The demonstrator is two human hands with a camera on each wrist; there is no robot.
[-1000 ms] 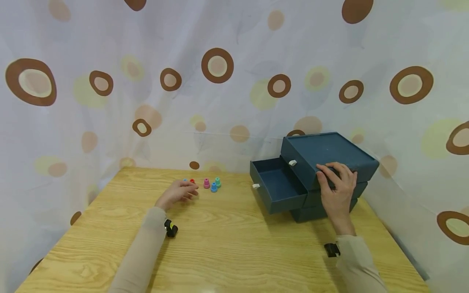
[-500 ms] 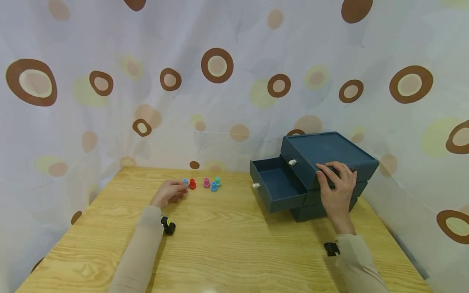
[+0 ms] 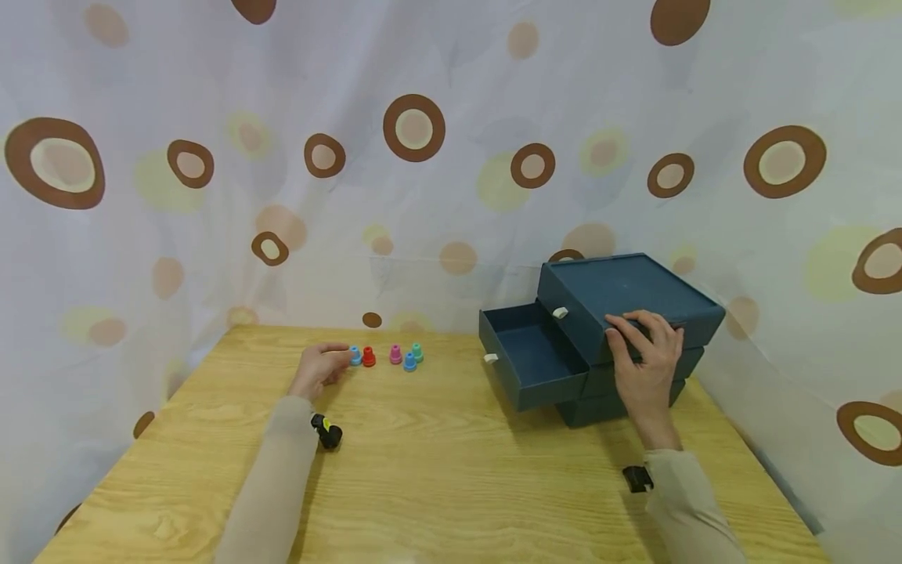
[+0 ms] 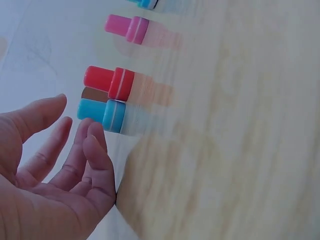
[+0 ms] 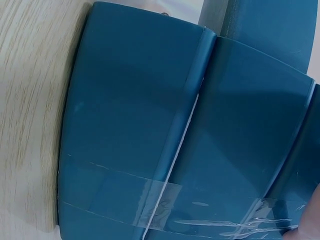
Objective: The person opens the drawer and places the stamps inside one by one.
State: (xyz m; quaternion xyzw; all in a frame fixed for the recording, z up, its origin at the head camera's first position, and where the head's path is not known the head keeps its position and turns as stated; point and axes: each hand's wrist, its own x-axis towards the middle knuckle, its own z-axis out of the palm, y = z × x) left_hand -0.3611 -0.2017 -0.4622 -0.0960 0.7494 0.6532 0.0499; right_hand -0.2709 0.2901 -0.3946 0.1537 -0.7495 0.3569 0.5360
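Observation:
My left hand is just left of a light blue small stamp, with a red stamp right beside that. In the left wrist view the fingers are bent and the thumb stands apart; the fingertips reach the light blue stamp, and I cannot tell whether they touch it. On the right, my right hand rests on the top near edge of a dark blue drawer cabinet, fingers over the rim. Its middle drawer is pulled out and bare inside. Only a fingertip shows in the right wrist view.
A pink stamp, a blue stamp and a green stamp stand farther right on the wooden table. A patterned curtain closes off the back. White tabs serve as drawer pulls. Clear tape crosses the cabinet side.
My left hand has drawn back leftward from in front of the light blue and red stamps, uncovering both, and now lies beside the light blue one. The right hand and drawer stay put.

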